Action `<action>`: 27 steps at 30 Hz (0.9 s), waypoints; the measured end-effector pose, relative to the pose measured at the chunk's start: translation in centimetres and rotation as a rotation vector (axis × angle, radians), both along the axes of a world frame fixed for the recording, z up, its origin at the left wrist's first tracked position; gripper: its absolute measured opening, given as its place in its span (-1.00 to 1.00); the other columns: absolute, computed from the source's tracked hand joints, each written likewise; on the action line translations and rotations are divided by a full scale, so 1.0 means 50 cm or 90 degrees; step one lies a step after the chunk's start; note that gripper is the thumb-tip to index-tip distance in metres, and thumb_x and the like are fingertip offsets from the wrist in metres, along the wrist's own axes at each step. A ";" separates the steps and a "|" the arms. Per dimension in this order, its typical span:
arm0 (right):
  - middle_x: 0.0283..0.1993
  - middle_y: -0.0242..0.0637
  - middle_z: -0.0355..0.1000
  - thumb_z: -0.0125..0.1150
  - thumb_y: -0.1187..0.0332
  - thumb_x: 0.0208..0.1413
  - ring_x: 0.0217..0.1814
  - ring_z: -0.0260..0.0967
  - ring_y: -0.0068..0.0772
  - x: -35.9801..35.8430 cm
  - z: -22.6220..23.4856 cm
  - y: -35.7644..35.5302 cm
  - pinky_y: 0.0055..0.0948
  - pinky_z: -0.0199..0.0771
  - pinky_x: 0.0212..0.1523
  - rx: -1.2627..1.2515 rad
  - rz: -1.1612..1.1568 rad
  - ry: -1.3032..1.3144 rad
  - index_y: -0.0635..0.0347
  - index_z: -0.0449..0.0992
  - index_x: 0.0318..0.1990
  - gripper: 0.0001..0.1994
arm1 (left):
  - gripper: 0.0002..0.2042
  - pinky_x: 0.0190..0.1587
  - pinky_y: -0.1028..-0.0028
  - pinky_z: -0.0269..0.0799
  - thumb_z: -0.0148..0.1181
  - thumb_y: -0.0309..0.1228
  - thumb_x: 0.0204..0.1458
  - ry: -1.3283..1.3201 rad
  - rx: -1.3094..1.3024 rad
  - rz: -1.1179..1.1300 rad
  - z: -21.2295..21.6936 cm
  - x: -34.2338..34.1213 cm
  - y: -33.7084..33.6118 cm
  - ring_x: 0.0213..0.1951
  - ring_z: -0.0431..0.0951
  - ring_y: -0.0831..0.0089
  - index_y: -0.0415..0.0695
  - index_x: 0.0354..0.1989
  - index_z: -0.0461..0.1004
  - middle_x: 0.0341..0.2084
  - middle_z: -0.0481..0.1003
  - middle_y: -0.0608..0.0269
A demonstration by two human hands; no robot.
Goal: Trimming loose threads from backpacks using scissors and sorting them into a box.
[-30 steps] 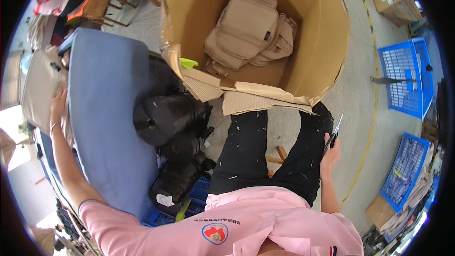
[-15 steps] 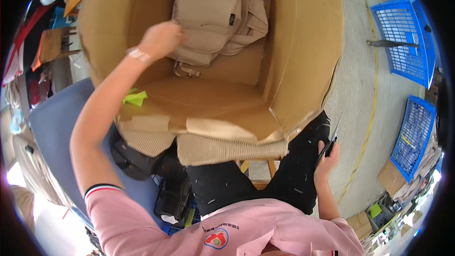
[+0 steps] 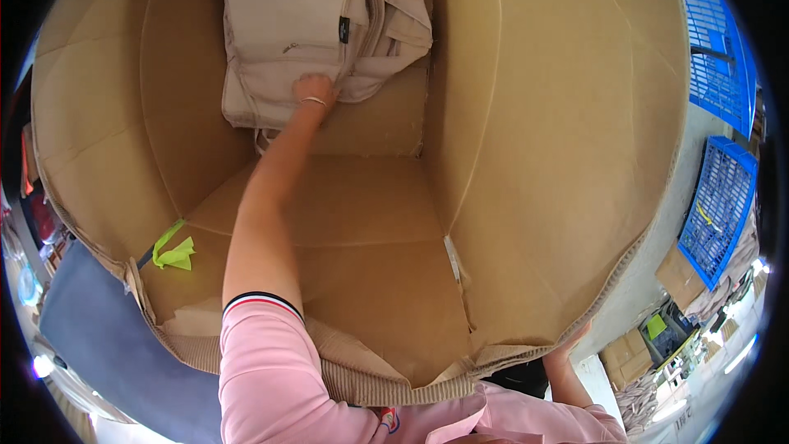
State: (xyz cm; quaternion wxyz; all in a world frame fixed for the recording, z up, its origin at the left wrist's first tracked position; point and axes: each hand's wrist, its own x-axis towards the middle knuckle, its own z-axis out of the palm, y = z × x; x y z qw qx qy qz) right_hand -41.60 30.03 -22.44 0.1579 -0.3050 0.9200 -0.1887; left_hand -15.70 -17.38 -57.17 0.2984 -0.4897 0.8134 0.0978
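A beige backpack (image 3: 288, 12) with a dark label and a small zip lies at the far end inside a large cardboard box (image 3: 567, 131). My left arm reaches deep into the box. My left hand (image 3: 316, 90), fingers curled, presses at the lower front of the backpack and seems to grip its fabric. At the box's near right edge only part of my right hand (image 3: 567, 345) shows; its fingers are hidden behind the cardboard, and no scissors are visible there.
A bright green strip (image 3: 175, 253) hangs at the box's near left corner. The box's near rim is torn and corrugated. A dark blue surface (image 3: 123, 345) lies to the left. Blue plastic crates (image 3: 717, 212) stand on the right, near cardboard pieces (image 3: 629, 359).
I have leaned in, so the box fills more of the view. My left hand has moved right across the backpack's lower front. My right hand, earlier holding scissors, is now mostly hidden.
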 end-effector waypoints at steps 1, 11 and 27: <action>-0.37 -0.17 0.30 0.27 0.31 0.04 -0.38 0.24 -0.23 -0.001 -0.009 0.003 -0.32 0.30 -0.31 -0.014 0.017 0.019 0.37 0.39 -0.18 -0.69 | -0.62 -0.02 0.15 0.49 0.15 -0.04 0.07 0.016 -0.035 -0.035 0.004 0.020 -0.010 -0.08 0.60 0.11 -0.07 -0.17 0.63 -0.12 0.59 0.08; -0.46 -0.17 0.20 0.41 0.21 0.03 -0.44 0.15 -0.20 0.041 0.030 -0.087 -0.30 0.23 -0.37 -0.047 -0.006 -0.015 0.26 0.32 -0.32 -0.62 | -0.77 -0.15 0.09 0.54 0.01 -0.33 0.08 0.206 -0.323 -0.036 0.562 0.185 -0.122 -0.28 0.60 0.01 -0.19 -0.41 0.56 -0.34 0.56 0.01; -0.49 -0.36 0.38 0.35 0.07 0.11 -0.50 0.27 -0.52 0.055 0.080 0.001 -0.45 0.26 -0.43 -0.281 -0.078 -0.360 0.21 0.47 -0.33 -0.65 | -0.89 -0.48 0.39 0.50 0.25 -0.65 -0.23 0.605 -0.073 -0.219 1.362 0.052 0.620 -0.46 0.60 0.31 -0.17 -0.51 0.50 -0.40 0.56 0.10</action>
